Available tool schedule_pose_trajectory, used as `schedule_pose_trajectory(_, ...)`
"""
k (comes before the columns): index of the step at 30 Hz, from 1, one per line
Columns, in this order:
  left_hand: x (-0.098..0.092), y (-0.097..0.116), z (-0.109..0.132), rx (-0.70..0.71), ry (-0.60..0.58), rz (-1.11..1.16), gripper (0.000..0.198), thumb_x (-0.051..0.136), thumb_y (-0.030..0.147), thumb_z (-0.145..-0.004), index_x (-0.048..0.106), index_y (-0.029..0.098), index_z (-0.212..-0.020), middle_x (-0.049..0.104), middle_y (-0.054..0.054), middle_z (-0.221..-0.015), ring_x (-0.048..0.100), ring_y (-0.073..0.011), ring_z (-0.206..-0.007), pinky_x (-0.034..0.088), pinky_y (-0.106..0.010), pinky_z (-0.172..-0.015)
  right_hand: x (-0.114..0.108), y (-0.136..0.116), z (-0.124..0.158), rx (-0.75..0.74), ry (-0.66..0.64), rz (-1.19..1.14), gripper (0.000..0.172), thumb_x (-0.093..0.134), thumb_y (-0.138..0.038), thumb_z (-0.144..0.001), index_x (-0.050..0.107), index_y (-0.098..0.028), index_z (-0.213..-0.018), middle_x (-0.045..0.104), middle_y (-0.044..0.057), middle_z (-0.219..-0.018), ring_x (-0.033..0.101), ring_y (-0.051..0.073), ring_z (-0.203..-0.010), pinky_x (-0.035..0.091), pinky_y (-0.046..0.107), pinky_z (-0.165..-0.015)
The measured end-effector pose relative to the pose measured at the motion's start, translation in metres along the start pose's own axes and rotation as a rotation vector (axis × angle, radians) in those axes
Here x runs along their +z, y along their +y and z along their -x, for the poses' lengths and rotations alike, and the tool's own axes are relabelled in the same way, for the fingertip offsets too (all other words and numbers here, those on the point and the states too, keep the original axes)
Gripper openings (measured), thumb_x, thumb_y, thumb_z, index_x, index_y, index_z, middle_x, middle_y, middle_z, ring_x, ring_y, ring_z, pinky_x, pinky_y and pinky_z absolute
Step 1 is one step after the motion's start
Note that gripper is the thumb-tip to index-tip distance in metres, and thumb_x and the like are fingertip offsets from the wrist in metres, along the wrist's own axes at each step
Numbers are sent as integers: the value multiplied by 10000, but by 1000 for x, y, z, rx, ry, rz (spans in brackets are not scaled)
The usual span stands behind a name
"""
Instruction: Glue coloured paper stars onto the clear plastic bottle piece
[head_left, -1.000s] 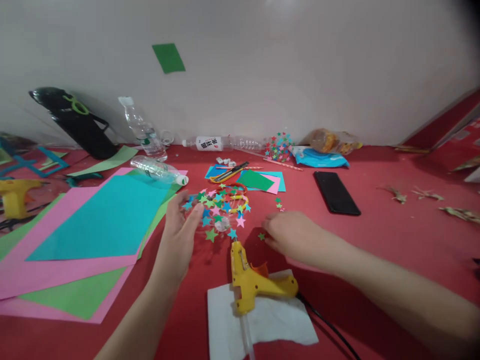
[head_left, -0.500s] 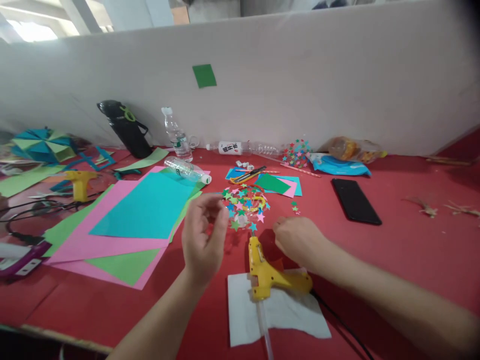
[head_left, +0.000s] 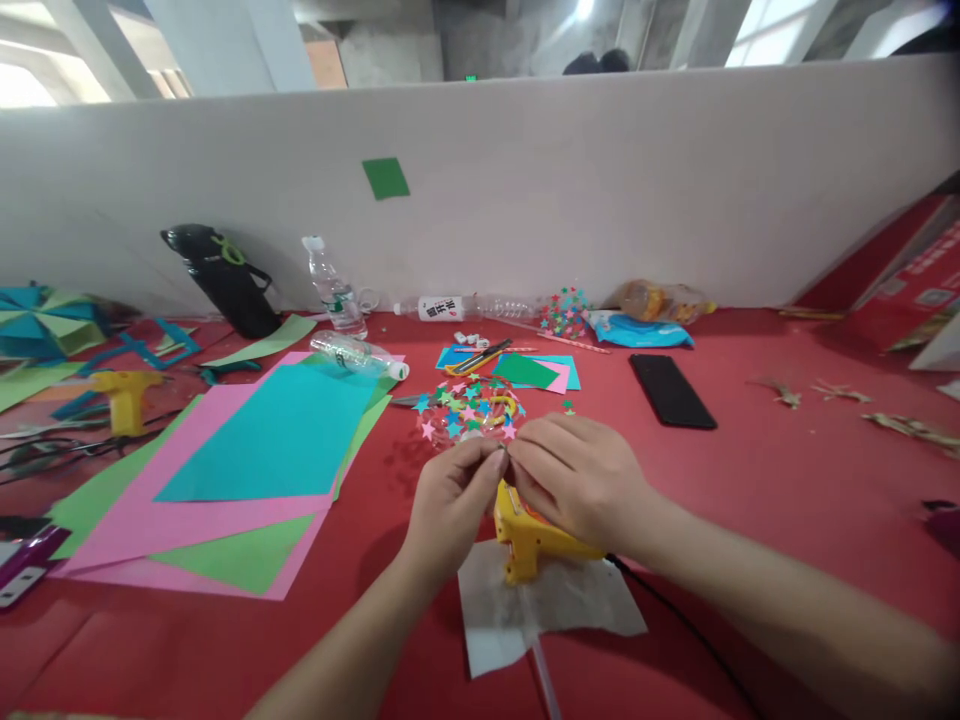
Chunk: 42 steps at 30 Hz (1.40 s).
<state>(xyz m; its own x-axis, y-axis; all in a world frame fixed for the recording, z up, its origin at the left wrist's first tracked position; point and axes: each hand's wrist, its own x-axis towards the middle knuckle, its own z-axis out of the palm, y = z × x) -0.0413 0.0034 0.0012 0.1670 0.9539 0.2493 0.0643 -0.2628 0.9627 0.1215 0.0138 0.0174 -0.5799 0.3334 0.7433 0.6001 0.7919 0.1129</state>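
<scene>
My left hand (head_left: 459, 492) and my right hand (head_left: 574, 480) meet fingertip to fingertip, both pinched closed. Whatever lies between the fingertips is too small and hidden to make out. Just under my right hand lies a yellow glue gun (head_left: 536, 545), its nozzle covered by the fingers, with a clear glue stick (head_left: 545, 680) sticking out toward me. A white cloth or paper sheet (head_left: 486, 645) is spread beneath it. Directly beyond my fingers sits a clear plastic piece covered with colourful paper stars (head_left: 469, 408).
Pink, green and blue paper sheets (head_left: 270, 430) lie to the left, beside a second yellow glue gun (head_left: 126, 400). Farther back are a utility knife (head_left: 478, 358), plastic bottles (head_left: 336, 290) and a black flask (head_left: 225, 280). At right lies a black phone (head_left: 673, 391).
My right hand has moved up and left, and my left hand has moved right, so their fingertips now meet above the glue gun's nozzle. The camera view has tilted up and shifted right.
</scene>
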Motion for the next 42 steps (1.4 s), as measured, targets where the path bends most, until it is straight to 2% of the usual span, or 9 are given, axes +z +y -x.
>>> schedule_pose_trajectory(6, -2, 3, -4, -38, 9, 53, 248, 571, 325, -828, 566, 169, -635, 545, 32, -549, 443, -58, -414, 343, -178, -387, -2, 1, 7, 44, -45, -102, 156, 511, -118, -911, 659, -93, -953, 702, 96, -917, 627, 202, -818, 509, 312, -722)
schedule_pose_trajectory(9, -3, 2, -4, -55, 44, 52, 210, 575, 284, -811, 581, 163, -639, 569, 25, -550, 455, -56, -406, 334, -168, -371, -6, 4, 9, 87, -122, -174, 244, 506, -134, -919, 609, -83, -1134, 682, 112, -1071, 624, 212, -974, 503, 311, -809)
schedule_pose_trajectory(12, -6, 1, -5, -46, 101, 44, 170, 571, 244, -792, 588, 165, -643, 567, 32, -540, 454, -48, -398, 318, -154, -363, -13, 6, 12, 172, -341, -147, 192, 497, -164, -921, 628, -128, -1055, 687, 91, -1002, 644, 209, -887, 477, 302, -688)
schedule_pose_trajectory(16, -11, -1, -5, -19, 181, 41, 150, 559, 217, -797, 592, 172, -658, 560, 41, -555, 450, -37, -416, 325, -140, -381, -24, -3, 22, 177, -773, -57, 41, 626, -223, -822, 630, -183, -814, 646, 22, -705, 560, 178, -553, 248, 298, -468)
schedule_pose_trajectory(22, -13, -6, -8, -2, 216, 54, 163, 542, 216, -831, 593, 174, -683, 556, 38, -588, 460, -39, -433, 354, -145, -402, -27, -27, 27, 86, -986, 4, 292, 593, -14, -699, 668, -172, -933, 676, 59, -839, 602, 228, -664, 200, 338, -486)
schedule_pose_trajectory(29, -14, -5, -10, 34, 268, 72, 184, 552, 230, -831, 559, 173, -656, 565, 37, -581, 434, -34, -401, 345, -151, -384, -8, -34, 30, 173, -981, 85, 380, 488, 21, -753, 638, -129, -1067, 656, 117, -1019, 620, 229, -724, 288, 324, -520)
schedule_pose_trajectory(33, -20, -3, -13, 77, 333, 81, 133, 561, 212, -824, 569, 178, -696, 551, 50, -557, 423, -36, -389, 330, -154, -376, -10, -31, 33, 248, -932, -112, 360, 531, -38, -694, 595, -150, -1030, 646, 80, -927, 575, 184, -614, 216, 298, -489)
schedule_pose_trajectory(37, -30, -4, -19, 112, 407, 98, 142, 533, 224, -854, 552, 187, -718, 542, 54, -572, 413, -40, -409, 309, -154, -374, -23, -20, 21, 432, -864, -333, 198, 581, -123, -725, 550, -181, -912, 630, 19, -821, 520, 131, -577, 219, 262, -478)
schedule_pose_trajectory(42, -36, -9, -23, 97, 451, 78, 137, 533, 252, -878, 557, 188, -760, 539, 50, -604, 419, -47, -437, 315, -164, -391, -41, 1, -2, 512, -592, -583, 108, 582, -168, -835, 519, -196, -752, 583, -22, -753, 502, 95, -601, 346, 220, -534)
